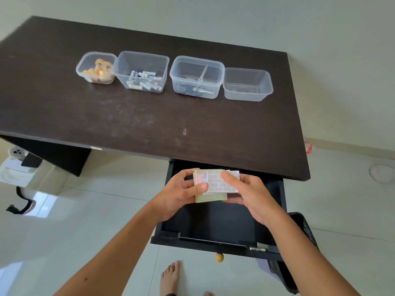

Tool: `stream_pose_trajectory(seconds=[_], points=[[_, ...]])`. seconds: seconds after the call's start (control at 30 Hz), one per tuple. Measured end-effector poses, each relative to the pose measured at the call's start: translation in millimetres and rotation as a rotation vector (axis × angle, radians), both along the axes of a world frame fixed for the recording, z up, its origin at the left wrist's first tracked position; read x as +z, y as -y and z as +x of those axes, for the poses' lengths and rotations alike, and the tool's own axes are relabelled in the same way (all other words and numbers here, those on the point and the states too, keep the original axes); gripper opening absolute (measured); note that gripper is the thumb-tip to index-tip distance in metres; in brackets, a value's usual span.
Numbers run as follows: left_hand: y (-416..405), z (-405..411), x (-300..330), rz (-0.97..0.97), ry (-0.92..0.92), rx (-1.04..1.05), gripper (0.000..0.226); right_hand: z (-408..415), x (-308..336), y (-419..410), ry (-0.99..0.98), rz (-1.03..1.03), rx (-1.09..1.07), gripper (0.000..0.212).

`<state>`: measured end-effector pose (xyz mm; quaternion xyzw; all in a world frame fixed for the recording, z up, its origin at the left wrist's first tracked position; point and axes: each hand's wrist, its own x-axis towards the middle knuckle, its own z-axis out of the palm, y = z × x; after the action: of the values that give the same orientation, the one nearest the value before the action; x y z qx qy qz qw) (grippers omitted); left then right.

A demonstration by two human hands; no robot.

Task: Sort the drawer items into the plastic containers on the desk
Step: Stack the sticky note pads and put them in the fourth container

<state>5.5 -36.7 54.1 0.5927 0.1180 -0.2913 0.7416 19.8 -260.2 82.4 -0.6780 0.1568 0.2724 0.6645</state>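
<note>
Both hands (183, 193) (250, 195) around paper stack (215, 184)

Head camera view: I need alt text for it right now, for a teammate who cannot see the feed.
Both hands, left hand and right hand, hold a stack of paper sheets over the open drawer of a dark desk. On the desk stands a row of four clear containers: tape rolls, batteries, scissors, and a seemingly empty container at the right end.
</note>
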Motion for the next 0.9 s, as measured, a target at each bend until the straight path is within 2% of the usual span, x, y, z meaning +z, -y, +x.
stream_pose_trajectory(seconds=[0.33, 0.53, 0.7, 0.9], points=[[-23.2, 30.9, 60.6, -0.013, 0.039, 0.074, 0.065, 40.8, 50.9, -28.3, 0.068, 0.035, 0.032, 0.032], [-13.4, 77.1, 91.1, 0.052, 0.152, 0.062, 0.038, 79.8, 75.6, -23.1, 0.075, 0.028, -0.069, 0.033], [11.3, 143.3, 107.7, 0.058, 0.168, 0.006, 0.045, 129.2, 87.7, 0.6, 0.097, -0.039, -0.177, 0.041], [46.6, 228.9, 119.8, 0.024, 0.162, -0.05, 0.055, 191.5, 98.5, 34.3, 0.133, -0.085, -0.313, 0.039]])
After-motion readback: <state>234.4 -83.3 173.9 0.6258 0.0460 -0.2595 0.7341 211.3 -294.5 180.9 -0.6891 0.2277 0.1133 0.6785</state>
